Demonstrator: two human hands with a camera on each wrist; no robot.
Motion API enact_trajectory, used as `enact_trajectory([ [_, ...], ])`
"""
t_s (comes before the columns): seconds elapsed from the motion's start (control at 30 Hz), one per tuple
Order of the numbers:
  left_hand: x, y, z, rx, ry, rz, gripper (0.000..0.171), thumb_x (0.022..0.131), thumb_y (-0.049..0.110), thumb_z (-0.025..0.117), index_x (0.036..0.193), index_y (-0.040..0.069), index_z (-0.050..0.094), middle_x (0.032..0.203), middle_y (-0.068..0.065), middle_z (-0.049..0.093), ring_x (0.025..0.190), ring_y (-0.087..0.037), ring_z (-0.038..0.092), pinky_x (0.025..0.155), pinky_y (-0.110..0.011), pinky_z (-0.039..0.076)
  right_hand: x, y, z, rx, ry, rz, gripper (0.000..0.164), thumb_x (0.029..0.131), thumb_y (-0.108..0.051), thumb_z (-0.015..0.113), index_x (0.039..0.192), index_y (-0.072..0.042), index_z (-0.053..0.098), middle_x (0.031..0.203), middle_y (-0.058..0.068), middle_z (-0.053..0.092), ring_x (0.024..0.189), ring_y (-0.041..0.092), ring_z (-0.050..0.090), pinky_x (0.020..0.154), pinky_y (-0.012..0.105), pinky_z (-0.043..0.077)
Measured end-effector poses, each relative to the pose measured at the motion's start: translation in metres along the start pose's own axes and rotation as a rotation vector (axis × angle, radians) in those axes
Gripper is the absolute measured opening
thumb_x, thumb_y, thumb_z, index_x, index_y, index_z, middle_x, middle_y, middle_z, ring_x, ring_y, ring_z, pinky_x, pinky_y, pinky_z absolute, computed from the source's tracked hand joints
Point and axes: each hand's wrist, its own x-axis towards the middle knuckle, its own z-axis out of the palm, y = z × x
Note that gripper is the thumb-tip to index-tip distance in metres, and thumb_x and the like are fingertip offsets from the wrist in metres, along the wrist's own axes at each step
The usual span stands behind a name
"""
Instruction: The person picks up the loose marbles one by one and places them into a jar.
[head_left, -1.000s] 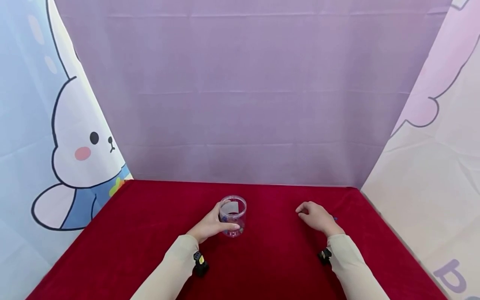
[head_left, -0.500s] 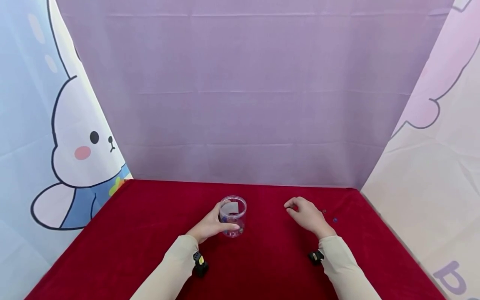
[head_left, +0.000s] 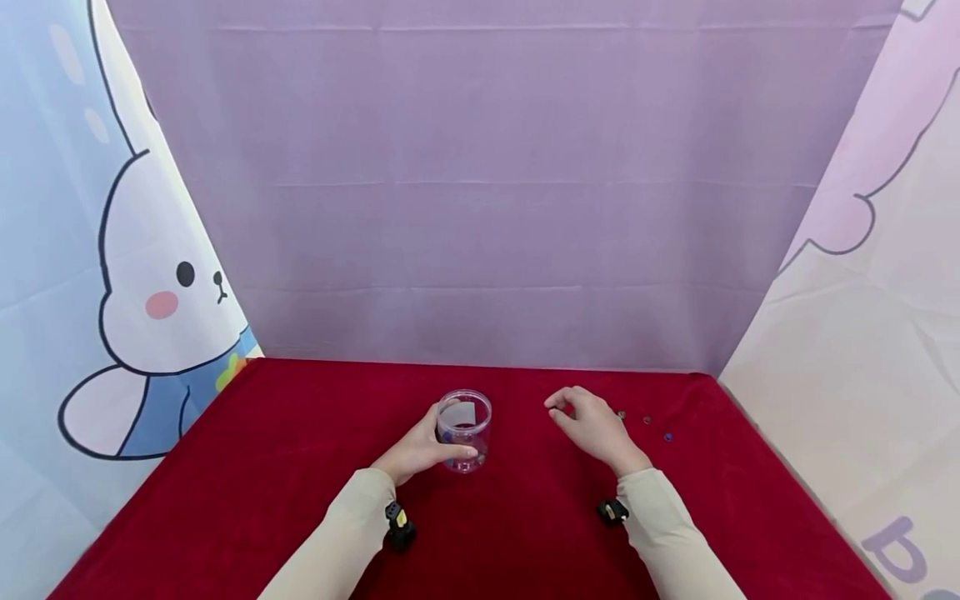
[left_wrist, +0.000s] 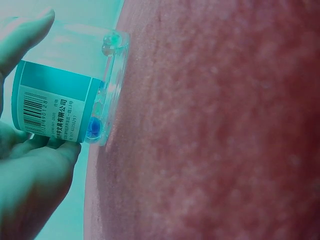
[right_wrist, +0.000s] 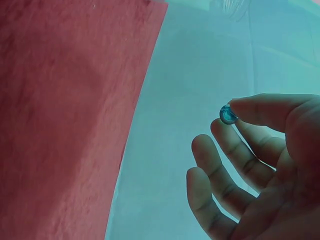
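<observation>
My left hand [head_left: 416,452] grips a clear plastic jar [head_left: 472,435], which stands upright with its mouth uncovered. A barcode label [left_wrist: 52,112] covers part of its side in the left wrist view. Low inside the jar lie a few marbles, among them a blue marble [left_wrist: 94,126]. To the right of the jar, my right hand [head_left: 592,427] is raised over the cloth. Its thumb and a finger pinch a glass marble [right_wrist: 228,114], plain in the right wrist view but hardly visible in the head view. The other fingers are bent.
Three loose marbles rest right of my right hand: a near one [head_left: 621,414], a dark one [head_left: 647,420] and a blue one [head_left: 668,437]. Red cloth [head_left: 300,467] covers the table. A purple curtain [head_left: 480,208] hangs behind, with printed cloths at both sides.
My right hand has moved left toward the jar, bringing the loose marbles behind it into sight. The left hand and jar have stayed in place.
</observation>
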Motion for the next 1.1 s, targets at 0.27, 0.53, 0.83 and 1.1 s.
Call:
enact_trajectory([
  [0.27, 0.001, -0.001, -0.001, -0.007, -0.007, 0.01, 0.091, 0.085, 0.027, 0.082, 0.156, 0.02, 0.026, 0.145, -0.01, 0.043, 0.132, -0.031, 0.04, 0.102, -0.055, 0.043, -0.001, -0.011, 0.014, 0.034, 0.013, 0.009, 0.014, 0.095, -0.016, 0.071, 0.108, -0.021, 0.07, 0.102, -0.006, 0.062, 0.08, 0.012, 0.055, 0.067, 0.033, 0.049],
  [0.53, 0.002, -0.001, 0.001, -0.014, -0.006, 0.012, 0.089, 0.086, 0.026, 0.082, 0.156, 0.019, 0.026, 0.146, -0.01, 0.042, 0.132, -0.03, 0.041, 0.104, -0.055, 0.042, 0.0, -0.027, 0.03, 0.076, 0.066, -0.048, 0.016, 0.094, -0.018, 0.073, 0.109, -0.021, 0.071, 0.1, -0.011, 0.063, 0.078, 0.01, 0.056, 0.064, 0.032, 0.05],
  [0.83, 0.001, -0.001, 0.0, -0.035, -0.015, 0.013, 0.091, 0.086, 0.026, 0.082, 0.156, 0.018, 0.024, 0.146, -0.008, 0.043, 0.133, -0.03, 0.04, 0.107, -0.058, 0.037, 0.006, -0.045, 0.053, 0.162, 0.139, -0.159, 0.017, 0.092, -0.018, 0.075, 0.109, -0.02, 0.071, 0.099, -0.012, 0.062, 0.078, 0.008, 0.057, 0.061, 0.026, 0.051],
  [1.1, 0.003, -0.003, 0.0, -0.038, -0.018, 0.031, 0.09, 0.086, 0.023, 0.082, 0.155, 0.016, 0.025, 0.144, -0.009, 0.045, 0.13, -0.029, 0.044, 0.106, -0.055, 0.039, 0.011, -0.055, 0.067, 0.183, 0.151, -0.25, 0.018, 0.093, -0.017, 0.074, 0.111, -0.016, 0.072, 0.102, -0.01, 0.065, 0.078, 0.008, 0.058, 0.061, 0.025, 0.052],
])
